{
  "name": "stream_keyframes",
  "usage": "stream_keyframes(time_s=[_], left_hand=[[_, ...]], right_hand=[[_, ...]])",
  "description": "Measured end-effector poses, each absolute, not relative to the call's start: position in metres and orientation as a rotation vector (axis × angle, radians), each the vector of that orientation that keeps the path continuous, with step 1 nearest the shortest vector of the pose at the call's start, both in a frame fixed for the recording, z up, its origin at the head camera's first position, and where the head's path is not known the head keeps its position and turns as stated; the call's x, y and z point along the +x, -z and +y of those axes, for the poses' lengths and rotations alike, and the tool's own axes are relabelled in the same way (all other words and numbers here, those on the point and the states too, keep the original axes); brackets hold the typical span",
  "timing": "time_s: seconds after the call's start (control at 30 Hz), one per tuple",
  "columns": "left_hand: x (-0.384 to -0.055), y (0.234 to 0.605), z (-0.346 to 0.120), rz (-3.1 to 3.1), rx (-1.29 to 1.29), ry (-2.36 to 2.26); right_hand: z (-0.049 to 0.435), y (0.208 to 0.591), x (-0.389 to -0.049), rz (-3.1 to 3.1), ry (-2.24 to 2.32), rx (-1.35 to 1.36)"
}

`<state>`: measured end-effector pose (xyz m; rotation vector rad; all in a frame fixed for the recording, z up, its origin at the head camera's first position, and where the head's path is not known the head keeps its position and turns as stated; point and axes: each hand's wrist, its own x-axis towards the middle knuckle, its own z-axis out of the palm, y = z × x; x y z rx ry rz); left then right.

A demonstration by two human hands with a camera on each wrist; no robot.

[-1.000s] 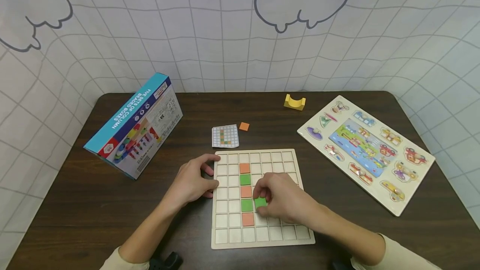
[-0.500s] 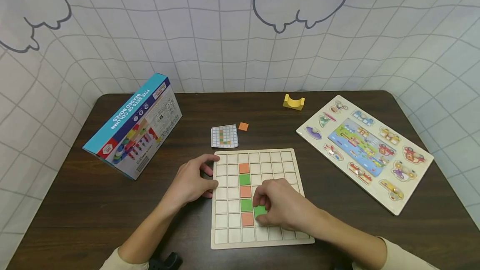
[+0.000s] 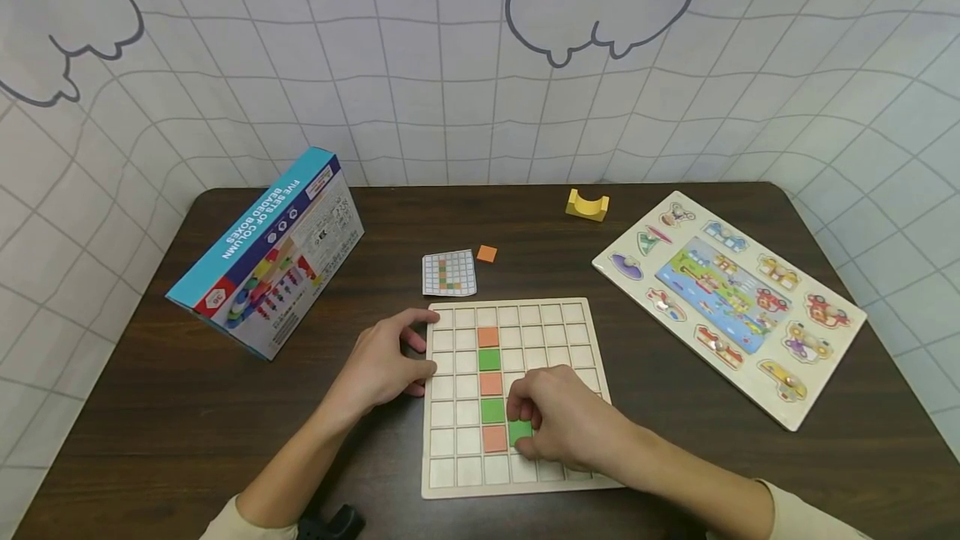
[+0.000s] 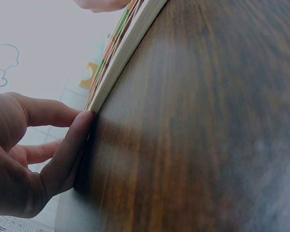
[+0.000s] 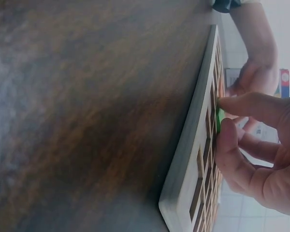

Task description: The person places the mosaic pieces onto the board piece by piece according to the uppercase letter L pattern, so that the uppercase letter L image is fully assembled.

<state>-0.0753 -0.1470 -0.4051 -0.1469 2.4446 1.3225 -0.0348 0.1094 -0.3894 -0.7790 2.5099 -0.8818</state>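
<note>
A square wooden grid board [image 3: 459, 477] lies flat before me. Down its third column run orange and green tiles in turn, from a top orange tile [image 3: 488, 337] to a bottom orange tile [image 3: 495, 439]. My right hand [image 3: 566, 419] pinches another green tile [image 3: 519, 430] between thumb and fingers, at the cell just right of that bottom orange one. In the right wrist view this green tile [image 5: 220, 118] is seen edge-on at the board's surface. My left hand [image 3: 386, 361] rests its thumb and fingertips against the board's left edge, near the upper corner.
Beyond the board lie a small pattern card [image 3: 449, 273] and a loose orange tile [image 3: 487, 253]. A blue-topped box [image 3: 281, 248] stands at the left. A yellow arch block [image 3: 587, 205] sits at the back, and a picture puzzle board [image 3: 795, 411] lies at the right.
My right hand has shifted slightly toward me with the green tile, from beside the lower green tile to beside the bottom orange one. The left hand has stayed put.
</note>
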Motion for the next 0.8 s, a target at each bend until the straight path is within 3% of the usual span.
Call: stream_keyframes(time_s=[0.8], left_hand=[[-0.0747, 0.4051, -0.1470, 2.438, -0.159, -1.330]], right_hand=[[0.1116, 0.3869, -0.0325, 2.494, 0.887, -0.822]])
